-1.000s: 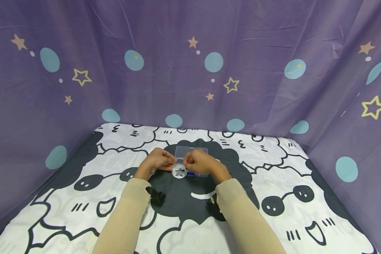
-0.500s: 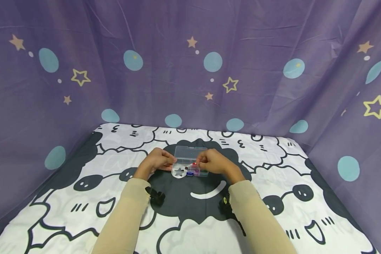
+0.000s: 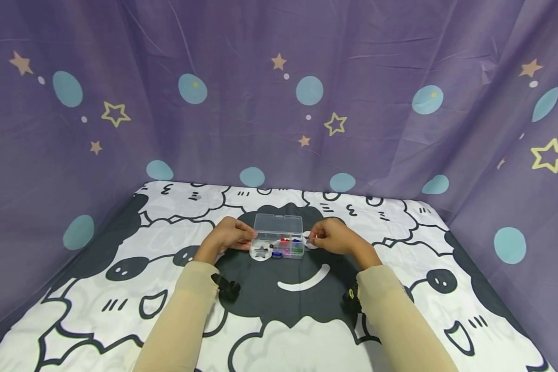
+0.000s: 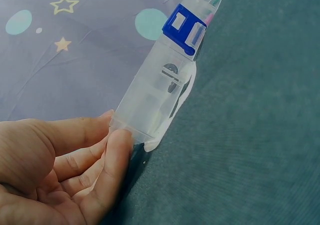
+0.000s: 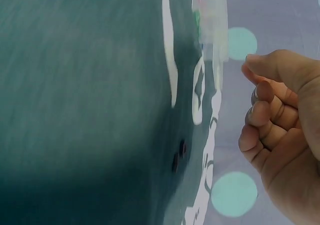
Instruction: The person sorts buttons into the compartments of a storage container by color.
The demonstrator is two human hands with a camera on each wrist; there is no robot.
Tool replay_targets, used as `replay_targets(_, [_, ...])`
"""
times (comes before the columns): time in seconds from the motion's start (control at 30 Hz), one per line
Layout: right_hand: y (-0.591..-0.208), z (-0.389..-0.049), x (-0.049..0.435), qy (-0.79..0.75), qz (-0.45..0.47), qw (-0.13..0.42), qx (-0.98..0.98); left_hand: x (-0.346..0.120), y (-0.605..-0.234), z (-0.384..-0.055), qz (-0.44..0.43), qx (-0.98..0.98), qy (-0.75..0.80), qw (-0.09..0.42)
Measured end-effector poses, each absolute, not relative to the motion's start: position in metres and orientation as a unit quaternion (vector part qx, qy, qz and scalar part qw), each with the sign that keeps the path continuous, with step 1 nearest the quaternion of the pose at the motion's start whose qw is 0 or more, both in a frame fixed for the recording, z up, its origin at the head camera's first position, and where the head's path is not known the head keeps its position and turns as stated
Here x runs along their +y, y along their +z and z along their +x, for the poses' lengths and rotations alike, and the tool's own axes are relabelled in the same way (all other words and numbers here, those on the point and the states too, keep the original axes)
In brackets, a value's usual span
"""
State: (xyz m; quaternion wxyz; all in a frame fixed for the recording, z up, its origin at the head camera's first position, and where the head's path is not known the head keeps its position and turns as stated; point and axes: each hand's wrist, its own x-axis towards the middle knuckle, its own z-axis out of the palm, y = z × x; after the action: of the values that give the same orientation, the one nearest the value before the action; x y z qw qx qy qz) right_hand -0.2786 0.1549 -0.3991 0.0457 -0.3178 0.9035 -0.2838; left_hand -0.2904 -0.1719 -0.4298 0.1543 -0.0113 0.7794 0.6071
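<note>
A clear plastic compartment box [image 3: 277, 235] with its lid raised stands in the middle of the cloth. My left hand [image 3: 230, 237] pinches its left end between thumb and fingers, as the left wrist view shows close up. A blue latch [image 4: 184, 30] sits on the front wall. Small red pieces [image 3: 284, 241] and green pieces [image 3: 299, 250] lie in the right-hand compartments, and a small dark piece [image 3: 272, 246] shows farther left. My right hand [image 3: 332, 236] hovers just right of the box, fingers loosely bent, thumb and forefinger tips close together, nothing visible between them.
Two small dark pieces [image 5: 179, 155] lie on the cloth near the right hand in the right wrist view. A white cloth [image 3: 307, 341] with printed black sheep covers the table. Behind it hangs a purple curtain [image 3: 242, 134] with stars and dots.
My right hand has moved from over the box's left compartments to the right, past its right end, uncovering the coloured pieces. The left hand keeps its hold on the box.
</note>
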Motion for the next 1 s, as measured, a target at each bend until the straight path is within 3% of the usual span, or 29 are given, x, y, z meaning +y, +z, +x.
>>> replay_targets(0.47, [-0.400,-0.276,0.193,-0.268,-0.298,0.057,0.914,-0.172,-0.429,-0.290,-0.013,0.777,0.610,0.156])
replay_targets(1.0, [-0.412,-0.288,0.213,-0.272,-0.293,0.120,0.909,-0.173,-0.429,-0.290,-0.017,0.776,0.610,0.161])
